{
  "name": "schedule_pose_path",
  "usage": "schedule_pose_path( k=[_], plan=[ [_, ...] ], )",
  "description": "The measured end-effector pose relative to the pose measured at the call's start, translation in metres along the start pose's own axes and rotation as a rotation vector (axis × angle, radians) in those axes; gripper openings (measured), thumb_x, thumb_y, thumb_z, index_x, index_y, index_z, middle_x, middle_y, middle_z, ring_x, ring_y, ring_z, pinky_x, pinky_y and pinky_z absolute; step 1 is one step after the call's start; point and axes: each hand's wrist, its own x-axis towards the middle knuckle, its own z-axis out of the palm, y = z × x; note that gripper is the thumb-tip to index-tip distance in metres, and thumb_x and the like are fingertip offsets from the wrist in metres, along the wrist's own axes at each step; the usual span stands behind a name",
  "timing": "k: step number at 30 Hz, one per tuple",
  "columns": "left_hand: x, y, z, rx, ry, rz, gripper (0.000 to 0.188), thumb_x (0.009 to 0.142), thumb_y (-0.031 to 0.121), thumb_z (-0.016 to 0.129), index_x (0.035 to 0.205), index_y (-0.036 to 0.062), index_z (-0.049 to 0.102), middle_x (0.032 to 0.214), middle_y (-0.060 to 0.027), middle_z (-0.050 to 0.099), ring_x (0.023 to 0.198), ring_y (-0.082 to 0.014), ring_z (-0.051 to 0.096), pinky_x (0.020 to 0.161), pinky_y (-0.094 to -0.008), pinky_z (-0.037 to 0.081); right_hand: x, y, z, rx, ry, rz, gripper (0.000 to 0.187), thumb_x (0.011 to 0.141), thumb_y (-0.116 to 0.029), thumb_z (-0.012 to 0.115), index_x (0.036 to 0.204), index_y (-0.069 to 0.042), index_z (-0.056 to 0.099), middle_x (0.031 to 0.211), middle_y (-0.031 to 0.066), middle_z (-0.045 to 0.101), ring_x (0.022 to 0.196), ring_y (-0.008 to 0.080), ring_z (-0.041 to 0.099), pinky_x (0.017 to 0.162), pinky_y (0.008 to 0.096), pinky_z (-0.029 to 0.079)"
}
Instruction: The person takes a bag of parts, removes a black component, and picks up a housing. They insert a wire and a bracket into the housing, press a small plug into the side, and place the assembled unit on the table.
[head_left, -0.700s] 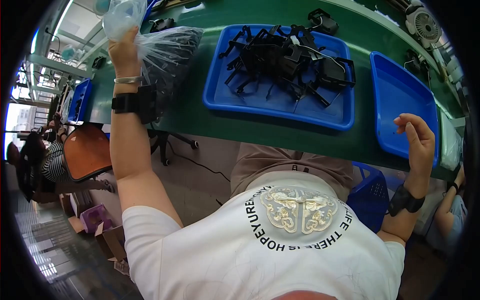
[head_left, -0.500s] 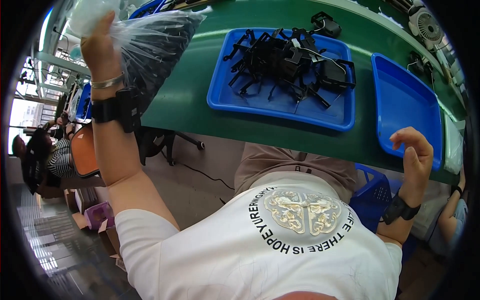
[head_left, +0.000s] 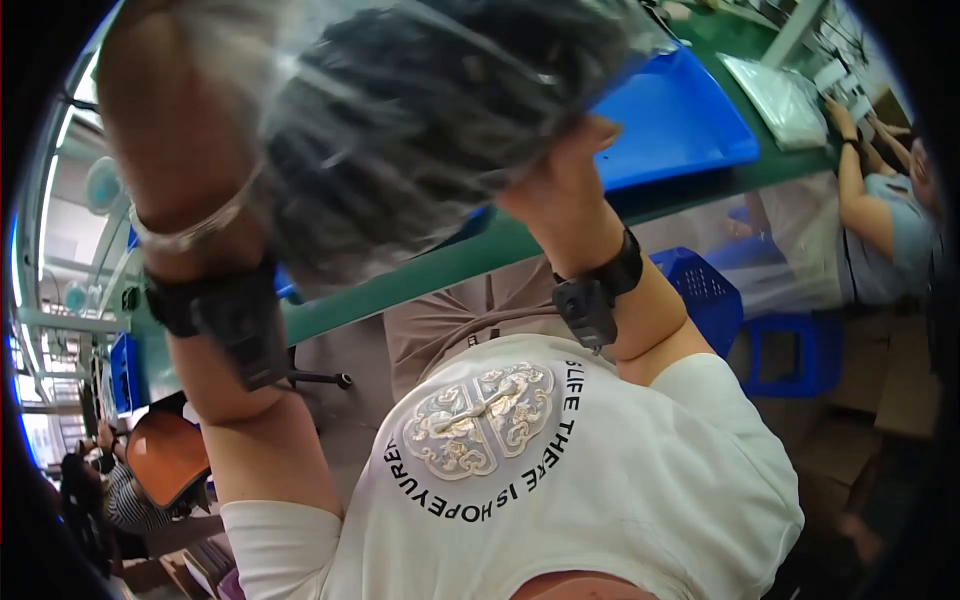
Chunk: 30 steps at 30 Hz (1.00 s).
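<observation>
Both hands lift a clear plastic bag (head_left: pixel 420 110) of dark parts above the green table (head_left: pixel 450 265), the left hand (head_left: pixel 165 110) pinching its edge, the right hand (head_left: pixel 565 170) pressed under it.

bag (head_left: pixel 420 120) raised near camera | right hand (head_left: pixel 560 170) now gripping it
</observation>
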Motion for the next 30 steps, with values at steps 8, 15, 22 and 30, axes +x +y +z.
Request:
schedule_pose_path(
  k=[8, 15, 22, 30],
  plan=[
    [0.026, -0.044, 0.081, 0.46, 0.149, 0.439, 0.028, 0.089, 0.008, 0.052, 0.112, -0.0092, 0.051, 0.1, -0.0143, 0.061, 0.093, -0.0242, 0.059, 0.084, -0.0263, 0.045, 0.045, -0.097, -0.044, 0.023, 0.099, -0.255, 0.04, 0.086, -0.025, 0.058, 0.119, -0.004, 0.054, 0.11, 0.0107, 0.061, 0.1, 0.025, 0.06, 0.089, 0.0346, 0.046],
    [0.033, -0.118, 0.122, -1.326, 0.351, -0.48, 0.03, 0.086, 0.01, 0.054, 0.109, -0.01, 0.052, 0.097, -0.0174, 0.063, 0.086, -0.0233, 0.061, 0.078, -0.0293, 0.047, 0.078, -0.203, -0.108, -0.474, 0.297, -0.038, 0.028, 0.08, -0.014, 0.063, 0.105, 0.0, 0.061, 0.093, 0.0103, 0.065, 0.079, 0.0196, 0.064, 0.073, 0.0297, 0.052],
    [0.008, -0.138, 0.166, -1.317, 0.518, -0.584, 0.035, 0.096, 0.027, 0.041, 0.119, 0.001, 0.044, 0.118, -0.0132, 0.052, 0.104, -0.0273, 0.053, 0.088, -0.0396, 0.043, 0.105, -0.246, -0.1, -1.008, 0.42, 0.086, 0.023, 0.078, -0.01, 0.065, 0.097, 0.002, 0.062, 0.083, 0.0082, 0.066, 0.069, 0.0171, 0.065, 0.063, 0.0255, 0.053],
    [-0.043, -0.132, 0.178, -1.227, 0.695, -1.025, 0.038, 0.097, 0.028, 0.036, 0.125, 0.0023, 0.038, 0.127, -0.0159, 0.047, 0.116, -0.0325, 0.046, 0.096, -0.0513, 0.037, 0.122, -0.21, -0.096, -1.868, 0.572, 0.217, 0.027, 0.068, -0.017, 0.069, 0.085, 0.005, 0.066, 0.077, 0.0122, 0.064, 0.071, 0.0194, 0.061, 0.066, 0.033, 0.047]
  ],
)
